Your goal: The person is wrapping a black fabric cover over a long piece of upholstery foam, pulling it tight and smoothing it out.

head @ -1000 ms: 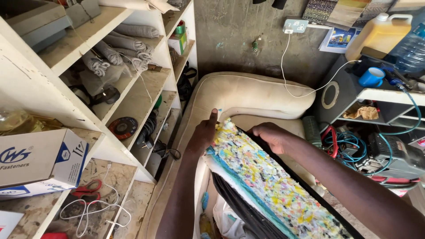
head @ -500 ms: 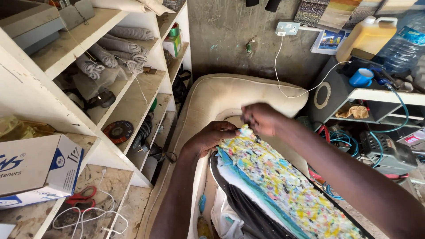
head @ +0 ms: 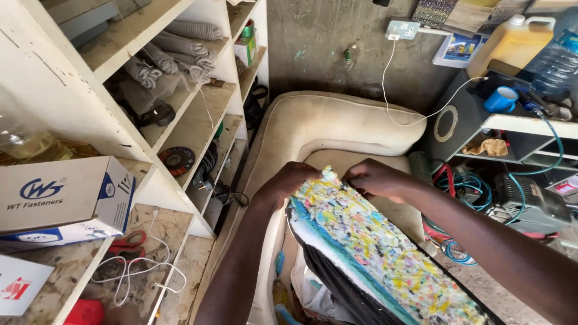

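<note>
Left hand (head: 291,180) and right hand (head: 374,179) both grip the top edge of the foam slab (head: 385,253), fingers curled, above the cream cushion (head: 337,123).

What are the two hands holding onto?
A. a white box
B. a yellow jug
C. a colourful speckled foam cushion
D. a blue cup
C: the left hand and the right hand both grip the top edge of the colourful speckled foam cushion, while the blue cup and the yellow jug sit untouched on the shelf.
</note>
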